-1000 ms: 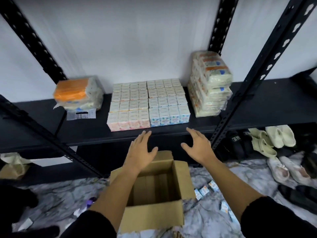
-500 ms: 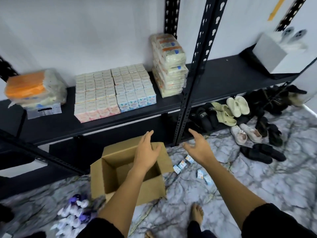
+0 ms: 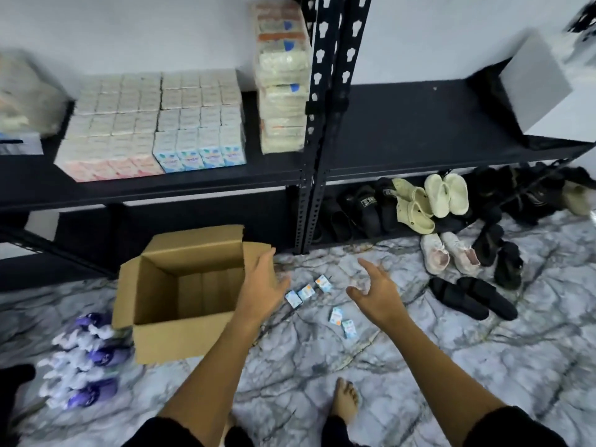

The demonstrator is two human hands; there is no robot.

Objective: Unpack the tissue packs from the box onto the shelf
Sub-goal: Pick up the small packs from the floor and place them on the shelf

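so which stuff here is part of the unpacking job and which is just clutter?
Job:
- cardboard box, open, looks empty
- loose tissue packs on the floor
- shelf with stacked packs
- left hand, right hand, both empty

Clutter:
- shoes
- black slippers
- purple bags

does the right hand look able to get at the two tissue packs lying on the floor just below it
Probably yes. The right hand is open and empty, above the two small tissue packs on the marble floor, and nothing lies between them; the cardboard box sits off to the left.

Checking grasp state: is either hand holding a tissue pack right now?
No. The left hand and right hand are both open and empty above the floor.
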